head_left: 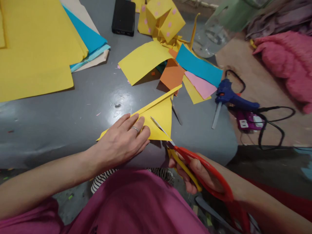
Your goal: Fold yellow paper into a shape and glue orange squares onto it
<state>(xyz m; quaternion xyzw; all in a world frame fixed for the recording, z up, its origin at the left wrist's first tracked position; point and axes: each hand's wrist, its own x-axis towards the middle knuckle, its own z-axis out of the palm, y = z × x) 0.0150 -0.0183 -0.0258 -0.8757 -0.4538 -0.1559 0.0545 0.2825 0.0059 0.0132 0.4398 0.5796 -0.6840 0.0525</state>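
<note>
My left hand (124, 135), a ring on one finger, lies with its fingers flat on a yellow paper sheet (162, 120) on the grey table. A narrow folded strip runs along the sheet's upper edge. My right hand (190, 172) is closed round the handles of a pair of scissors (207, 165), red with a yellow part. One blade lies over the sheet's lower right corner, the blades being apart; the other is partly hidden. Beside the sheet's right edge is a thin dark pointed piece (176, 112) whose kind I cannot make out.
Large yellow sheets (36, 55) cover the left. At the back stand a black box-like device (123, 18) and a dotted yellow paper object (161, 19). Coloured paper pieces (200, 66), a clear jar (207, 39) and a blue glue gun (234, 96) with a cord lie to the right.
</note>
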